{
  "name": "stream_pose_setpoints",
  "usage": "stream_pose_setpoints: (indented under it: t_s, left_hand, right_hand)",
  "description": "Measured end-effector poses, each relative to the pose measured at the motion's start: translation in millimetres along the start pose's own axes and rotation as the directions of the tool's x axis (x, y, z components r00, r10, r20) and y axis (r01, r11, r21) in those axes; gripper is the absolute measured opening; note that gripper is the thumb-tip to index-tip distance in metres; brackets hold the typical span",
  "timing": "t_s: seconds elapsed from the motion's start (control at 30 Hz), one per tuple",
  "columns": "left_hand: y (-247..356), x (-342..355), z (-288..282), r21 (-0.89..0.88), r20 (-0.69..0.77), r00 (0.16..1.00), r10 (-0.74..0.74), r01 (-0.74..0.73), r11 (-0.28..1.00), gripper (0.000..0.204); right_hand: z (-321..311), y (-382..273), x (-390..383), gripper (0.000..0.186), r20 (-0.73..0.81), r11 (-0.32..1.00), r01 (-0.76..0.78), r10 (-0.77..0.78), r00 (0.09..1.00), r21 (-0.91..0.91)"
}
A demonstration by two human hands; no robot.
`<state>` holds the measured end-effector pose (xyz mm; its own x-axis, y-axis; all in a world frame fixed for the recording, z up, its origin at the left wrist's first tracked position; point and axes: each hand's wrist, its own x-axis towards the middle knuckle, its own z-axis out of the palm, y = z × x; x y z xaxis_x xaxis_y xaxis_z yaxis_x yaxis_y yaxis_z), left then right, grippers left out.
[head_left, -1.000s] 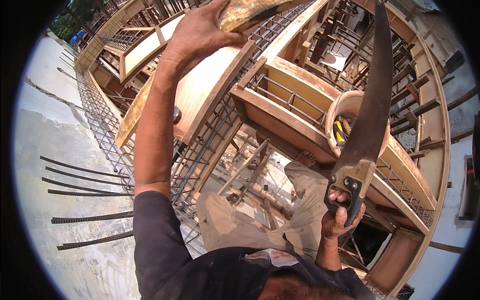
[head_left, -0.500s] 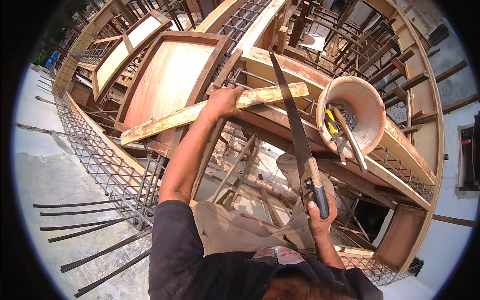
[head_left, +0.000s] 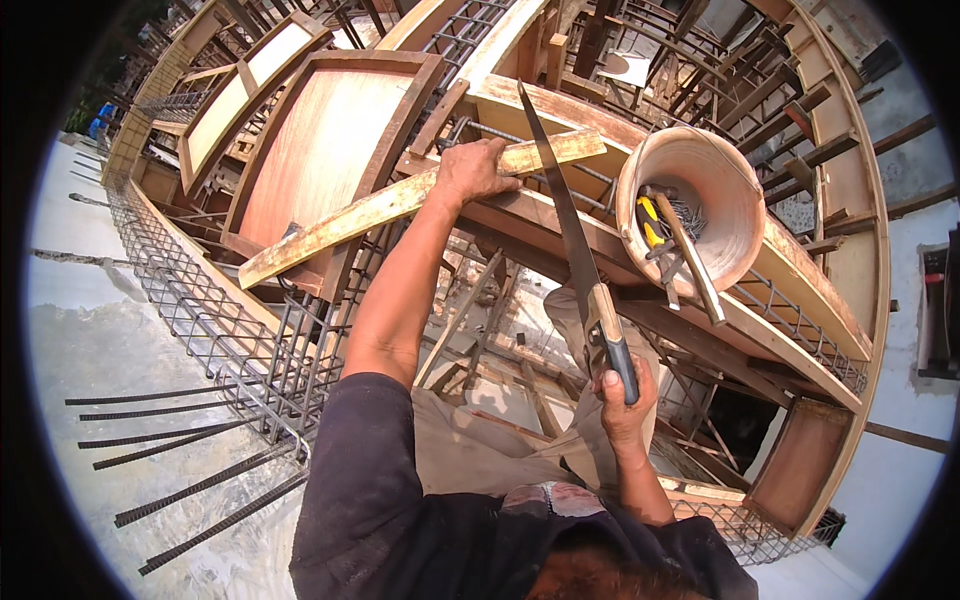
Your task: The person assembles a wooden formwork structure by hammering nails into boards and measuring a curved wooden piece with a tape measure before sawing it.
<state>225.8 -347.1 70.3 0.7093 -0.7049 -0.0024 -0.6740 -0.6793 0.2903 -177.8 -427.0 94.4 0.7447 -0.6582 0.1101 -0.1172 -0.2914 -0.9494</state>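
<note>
Across the formwork lies a weathered wooden plank (head_left: 350, 225), slanting up to the right. My left hand (head_left: 474, 170) is closed over the plank, right of its middle, with the arm stretched forward. A hand saw (head_left: 562, 190) with a wooden and dark handle is in my right hand (head_left: 625, 400), whose fingers wrap the lower end of the grip. Its long dark blade points up and away, crossing the plank near the right end. Whether the teeth touch the wood I cannot tell.
Right of the saw, a dusty bucket (head_left: 745, 235) holds a hammer (head_left: 690, 245), a yellow-handled tool (head_left: 650, 222) and nails. A framed plywood panel (head_left: 325, 130) leans at left. Rebar cages (head_left: 200, 300) and protruding bars (head_left: 190, 490) border the concrete. Openings between beams show props below.
The saw and my right hand have moved up and slightly left. My left hand has shifted right along the plank, and the plank's right end has swung slightly left.
</note>
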Motion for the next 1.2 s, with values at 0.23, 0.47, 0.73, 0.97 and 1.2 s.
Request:
stream_pose_setpoints:
  t_s: [0.23, 0.47, 0.73, 0.97, 1.2]
  left_hand:
    - [3, 8, 14, -0.09, 0.091, 0.978, -0.187, 0.195, 0.977, 0.062]
    - [14, 10, 21, -0.027, 0.011, 0.962, -0.273, 0.273, 0.961, 0.053]
    - [16, 7, 16, -0.033, -0.002, 0.952, -0.306, 0.306, 0.952, 0.056]
    - [18, 9, 15, -0.05, 0.004, 0.945, -0.327, 0.326, 0.944, 0.056]
    - [12, 8, 22, -0.034, -0.014, 0.942, -0.336, 0.336, 0.941, 0.059]
  right_hand:
    - [-13, 11, 9, 0.033, 0.031, 0.997, -0.034, 0.032, 0.999, 0.066]
    - [-16, 27, 13, 0.036, 0.043, 0.993, -0.065, 0.061, 0.997, 0.103]
    - [-11, 28, 22, 0.034, 0.072, 0.993, -0.055, 0.048, 0.996, 0.101]
    - [-7, 26, 27, 0.031, 0.093, 1.0, -0.026, 0.024, 0.995, 0.013]
    - [-33, 11, -11, 0.034, 0.121, 0.997, -0.022, 0.03, 0.992, -0.069]
